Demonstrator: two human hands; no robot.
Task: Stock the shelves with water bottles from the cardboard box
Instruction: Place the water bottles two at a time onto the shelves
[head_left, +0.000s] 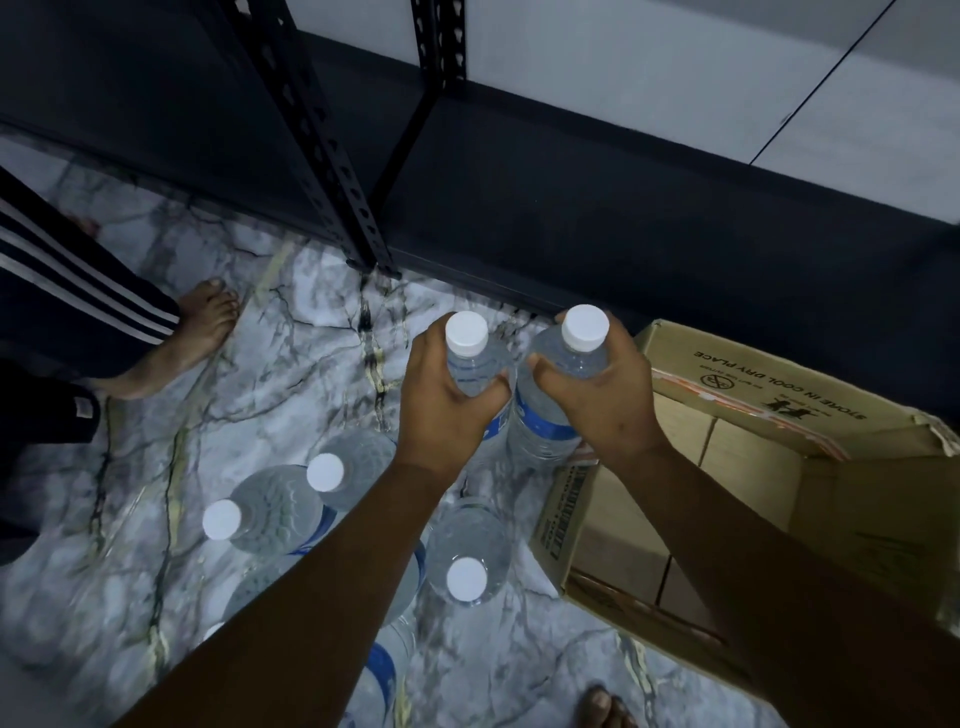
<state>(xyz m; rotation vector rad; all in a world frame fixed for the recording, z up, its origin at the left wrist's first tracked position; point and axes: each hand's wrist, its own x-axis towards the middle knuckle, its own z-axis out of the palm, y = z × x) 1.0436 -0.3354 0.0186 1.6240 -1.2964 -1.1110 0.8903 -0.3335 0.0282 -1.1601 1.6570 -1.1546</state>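
My left hand (441, 410) grips the shoulder of a clear water bottle (467, 358) with a white cap. My right hand (605, 400) grips a second white-capped bottle (545, 415) with a blue label, right beside the first. Both bottles are upright, held just left of the open cardboard box (753, 467), whose visible inside holds no bottles. Several more white-capped bottles stand on the marble floor below my arms, among them one (275, 504) at the left and one (467, 561) near the box. The dark metal shelf (571, 218) runs low across the back.
A perforated black shelf upright (332, 156) meets the floor ahead. Another person's bare foot (197, 332) and striped trouser leg stand at the left. My own toes (605, 706) show at the bottom edge. A pale wall (675, 52) lies behind the shelf.
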